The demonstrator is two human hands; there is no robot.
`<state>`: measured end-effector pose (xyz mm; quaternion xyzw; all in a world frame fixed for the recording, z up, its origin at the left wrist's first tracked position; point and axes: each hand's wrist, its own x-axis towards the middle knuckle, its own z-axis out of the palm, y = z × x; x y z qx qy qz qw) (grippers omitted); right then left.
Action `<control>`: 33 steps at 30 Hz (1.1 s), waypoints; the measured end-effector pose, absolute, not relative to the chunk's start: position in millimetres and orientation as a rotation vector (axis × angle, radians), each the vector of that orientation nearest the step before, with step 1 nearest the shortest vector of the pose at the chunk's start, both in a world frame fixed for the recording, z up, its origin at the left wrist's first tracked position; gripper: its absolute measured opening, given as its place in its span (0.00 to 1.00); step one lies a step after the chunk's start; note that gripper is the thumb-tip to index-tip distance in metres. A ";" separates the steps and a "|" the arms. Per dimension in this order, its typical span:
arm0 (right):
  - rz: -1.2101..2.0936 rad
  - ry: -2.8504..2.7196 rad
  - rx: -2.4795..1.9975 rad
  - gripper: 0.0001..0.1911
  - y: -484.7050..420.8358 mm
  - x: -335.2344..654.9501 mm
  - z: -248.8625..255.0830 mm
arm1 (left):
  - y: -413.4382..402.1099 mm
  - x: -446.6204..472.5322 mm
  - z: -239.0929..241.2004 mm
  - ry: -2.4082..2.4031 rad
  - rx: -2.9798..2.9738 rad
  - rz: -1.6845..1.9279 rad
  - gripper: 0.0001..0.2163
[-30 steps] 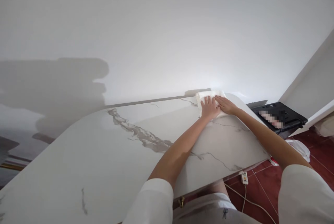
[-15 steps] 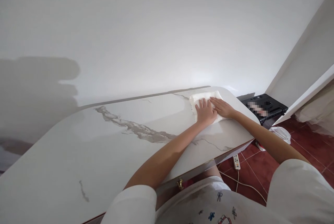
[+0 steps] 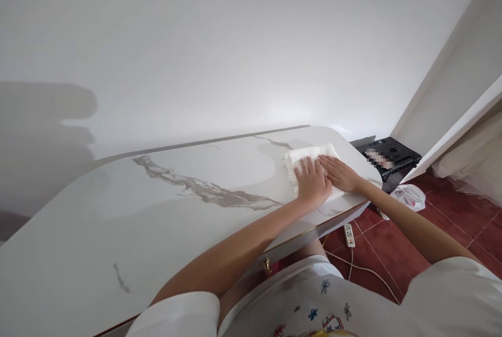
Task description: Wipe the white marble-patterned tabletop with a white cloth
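A white folded cloth (image 3: 309,154) lies on the white marble table top (image 3: 157,222) near its right end. My left hand (image 3: 312,182) lies flat on the cloth with its fingers stretched out. Beside it, my right hand (image 3: 339,173) also presses flat on the cloth, fingers pointing left. Both hands cover the near part of the cloth; its far edge shows beyond the fingers.
A white wall rises right behind the table. To the right, on the red tiled floor (image 3: 443,227), stand a black case (image 3: 386,156), a white plastic bag (image 3: 408,197) and a power strip (image 3: 348,234) with its cord.
Both hands have slid the cloth from the far right corner toward the table's near edge. The view has shifted right.
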<state>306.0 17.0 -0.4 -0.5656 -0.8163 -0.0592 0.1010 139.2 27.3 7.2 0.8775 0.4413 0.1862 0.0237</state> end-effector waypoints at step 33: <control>-0.153 -2.281 -1.760 0.29 68.0 354.8 -0.3 | 83.4 188.6 14.4 1.301 2.682 0.481 0.28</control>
